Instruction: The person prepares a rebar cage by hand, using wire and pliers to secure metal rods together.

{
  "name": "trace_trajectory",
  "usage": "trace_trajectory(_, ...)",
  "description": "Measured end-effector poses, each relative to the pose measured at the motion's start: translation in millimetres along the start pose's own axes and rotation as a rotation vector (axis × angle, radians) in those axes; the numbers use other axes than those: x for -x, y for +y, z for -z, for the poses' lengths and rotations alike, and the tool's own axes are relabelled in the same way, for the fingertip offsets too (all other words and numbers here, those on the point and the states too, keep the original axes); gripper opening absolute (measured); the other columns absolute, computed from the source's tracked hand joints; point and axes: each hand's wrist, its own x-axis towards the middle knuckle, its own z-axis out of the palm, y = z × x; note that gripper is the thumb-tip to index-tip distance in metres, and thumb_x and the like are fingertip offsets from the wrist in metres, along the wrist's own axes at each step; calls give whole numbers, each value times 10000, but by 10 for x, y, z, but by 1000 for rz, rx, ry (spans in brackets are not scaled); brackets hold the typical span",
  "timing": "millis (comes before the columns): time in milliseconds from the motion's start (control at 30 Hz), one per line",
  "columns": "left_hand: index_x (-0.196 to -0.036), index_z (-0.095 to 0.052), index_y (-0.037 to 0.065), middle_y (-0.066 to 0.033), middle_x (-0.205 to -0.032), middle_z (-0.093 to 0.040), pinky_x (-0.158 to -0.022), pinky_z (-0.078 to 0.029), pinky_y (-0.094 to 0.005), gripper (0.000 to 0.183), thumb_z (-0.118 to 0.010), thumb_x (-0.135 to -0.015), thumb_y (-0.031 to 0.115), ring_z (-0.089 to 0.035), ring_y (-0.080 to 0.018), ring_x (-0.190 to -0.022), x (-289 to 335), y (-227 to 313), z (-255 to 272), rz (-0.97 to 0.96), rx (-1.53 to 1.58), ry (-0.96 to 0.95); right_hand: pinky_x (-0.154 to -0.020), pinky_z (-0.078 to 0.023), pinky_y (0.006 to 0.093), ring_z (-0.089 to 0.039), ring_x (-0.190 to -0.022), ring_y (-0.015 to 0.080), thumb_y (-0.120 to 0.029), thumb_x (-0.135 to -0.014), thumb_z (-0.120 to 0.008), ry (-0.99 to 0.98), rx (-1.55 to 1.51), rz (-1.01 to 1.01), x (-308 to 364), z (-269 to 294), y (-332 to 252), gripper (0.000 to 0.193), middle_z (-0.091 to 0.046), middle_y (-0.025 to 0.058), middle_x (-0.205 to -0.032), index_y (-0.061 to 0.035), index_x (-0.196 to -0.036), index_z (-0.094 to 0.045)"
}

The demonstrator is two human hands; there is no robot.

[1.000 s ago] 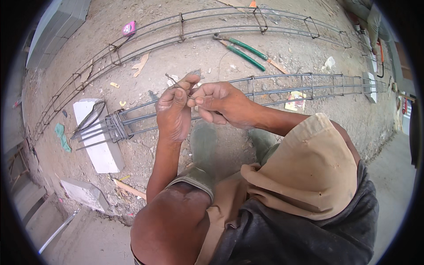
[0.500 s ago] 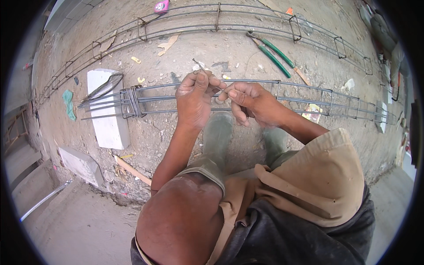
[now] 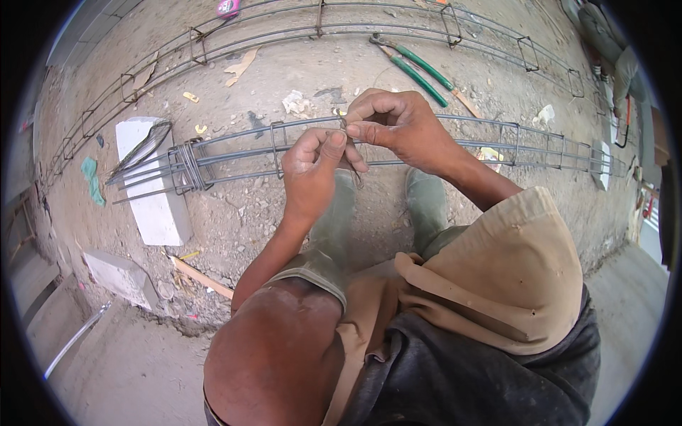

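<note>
My left hand (image 3: 312,165) is closed, thumb against fingers, on a thin piece of tie wire (image 3: 342,122). From the right, my right hand (image 3: 405,129) pinches the same wire, fingertips meeting the left ones; part of the wire is hidden between them. Both hands are above a rebar cage (image 3: 274,150) of long bars and square stirrups, which runs crosswise in front of my boots. A coil of wire (image 3: 190,167) wraps the cage's left end, which rests on a white block (image 3: 160,216). Beyond my hands lie nippers with green handles (image 3: 420,82).
A second rebar cage (image 3: 320,20) curves across the far ground. Another white block (image 3: 602,169) is under the right end of the near cage. At left lie a white block (image 3: 122,277), a wooden strip (image 3: 202,277) and green cloth (image 3: 92,182). A pink tape measure (image 3: 228,8) sits far back.
My right hand has moved up, its fingers now on the wire above my left fingertips. My left hand has turned slightly and lowered. The view has shifted a little.
</note>
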Motion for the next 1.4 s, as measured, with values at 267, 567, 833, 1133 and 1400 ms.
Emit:
trace_trajectory(267,-922,-655,-15,-9,-725,-645,-570,-419,-199,189,-634,-973,167,-537,-38,-640,13,90,15,-331,-629,203,-689,-487,302,-601,-755,152,-148,-913,-598,-109,-63,-221,2,101,-160,156,-628,47,-823,7,-907,-620)
trace_trajectory(567,-986,-704,-2,11,-704,-611,-521,-415,-212,122,-712,-891,74,-521,-47,-581,-5,8,7,-279,-582,253,-650,-500,400,-627,-630,237,-111,-807,-617,107,918,390,101,-46,-108,101,-612,152,-793,-17,-834,-593)
trace_trajectory(833,-970,-708,29,-89,-713,-626,-489,-478,-315,202,-738,-777,-20,-600,-210,-534,15,190,106,-755,-1249,-217,-699,-488,451,-634,-748,327,-132,-821,-583,-78,1224,533,37,147,-318,101,-580,143,-774,-34,-802,-565)
trace_trajectory(1133,-972,-702,-12,-106,-758,-690,-538,-475,-259,111,-714,-869,28,-620,-113,-634,-10,111,75,-528,-865,162,-710,-447,475,-586,-787,409,-182,-895,-566,-212,723,214,102,125,-245,198,-623,198,-823,10,-860,-602)
trace_trajectory(1400,-973,-666,-8,15,-649,-556,-508,-345,-203,178,-675,-944,167,-445,-41,-543,7,-6,154,-160,-397,46,-722,-474,409,-605,-796,326,-179,-937,-590,-50,701,358,18,271,-167,191,-647,151,-858,7,-937,-632)
